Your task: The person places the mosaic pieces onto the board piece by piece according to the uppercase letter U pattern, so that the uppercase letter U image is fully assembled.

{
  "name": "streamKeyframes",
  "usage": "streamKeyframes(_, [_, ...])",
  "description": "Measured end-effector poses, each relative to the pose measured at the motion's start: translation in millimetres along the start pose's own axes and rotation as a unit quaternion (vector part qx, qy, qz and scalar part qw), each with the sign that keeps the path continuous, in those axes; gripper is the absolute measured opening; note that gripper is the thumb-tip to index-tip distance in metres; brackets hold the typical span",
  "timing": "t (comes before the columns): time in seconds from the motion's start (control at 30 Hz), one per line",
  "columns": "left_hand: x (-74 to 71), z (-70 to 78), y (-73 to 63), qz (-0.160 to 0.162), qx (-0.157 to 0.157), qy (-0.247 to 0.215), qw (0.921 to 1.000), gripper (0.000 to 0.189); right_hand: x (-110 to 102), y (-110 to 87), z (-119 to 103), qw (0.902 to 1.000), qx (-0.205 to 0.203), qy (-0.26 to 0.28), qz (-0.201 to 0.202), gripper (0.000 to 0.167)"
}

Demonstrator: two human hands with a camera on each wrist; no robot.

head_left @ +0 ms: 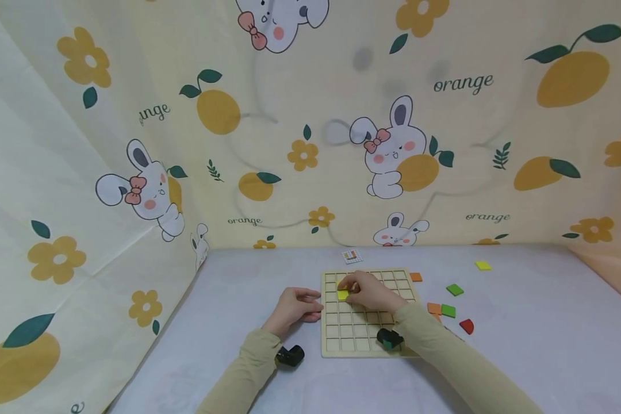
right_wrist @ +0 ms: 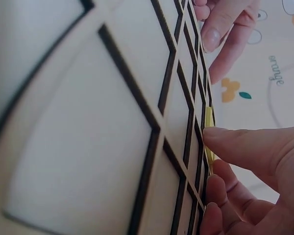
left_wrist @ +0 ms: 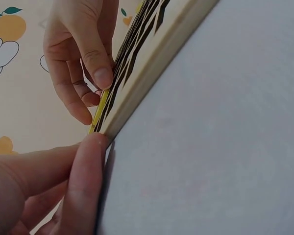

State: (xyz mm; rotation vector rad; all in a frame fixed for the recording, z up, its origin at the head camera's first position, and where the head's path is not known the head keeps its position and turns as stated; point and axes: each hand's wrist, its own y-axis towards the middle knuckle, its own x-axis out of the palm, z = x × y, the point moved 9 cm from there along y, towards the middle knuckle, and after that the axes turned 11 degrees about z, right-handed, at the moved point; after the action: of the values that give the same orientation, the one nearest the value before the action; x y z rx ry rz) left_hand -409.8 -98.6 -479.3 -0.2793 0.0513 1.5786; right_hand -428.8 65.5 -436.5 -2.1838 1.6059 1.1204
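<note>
A wooden grid board (head_left: 347, 345) lies on the table, its raised lines dividing it into small squares. Over its upper left part, my right hand (head_left: 370, 291) pinches a yellow square tile between thumb and fingers. Yellow (head_left: 343, 295) shows beside and below the fingertips; whether that is one tile or two I cannot tell. In the right wrist view the thumb lies against a thin yellow edge (right_wrist: 208, 117). My left hand (head_left: 296, 306) touches the board's left edge with its fingertips, the fingers loosely extended. The left wrist view shows a fingertip (left_wrist: 95, 142) against the wooden rim.
Right of the board lie orange tiles (head_left: 434, 309), green tiles (head_left: 455, 290), a red quarter-round piece (head_left: 467, 326) and, farther off, a yellow tile (head_left: 483, 265). A small patterned card (head_left: 352, 256) lies behind the board. A printed curtain (head_left: 290, 172) stands along the table's back and left.
</note>
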Motion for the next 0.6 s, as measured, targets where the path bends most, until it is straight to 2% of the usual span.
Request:
streamKeyframes(0.33, [-0.7,-1.4,1.5,0.005,0.002,0.005,1.0000,0.033,-4,-3.7,-1,0.9998,0.007,0.017,0.003,0.026])
streamKeyframes(0.6, [-1.0,-2.9,2.3,0.008,0.004,0.010,0.9999,0.033,-19,-13.8,-2,0.9983,0.014,0.056,-0.003,0.031])
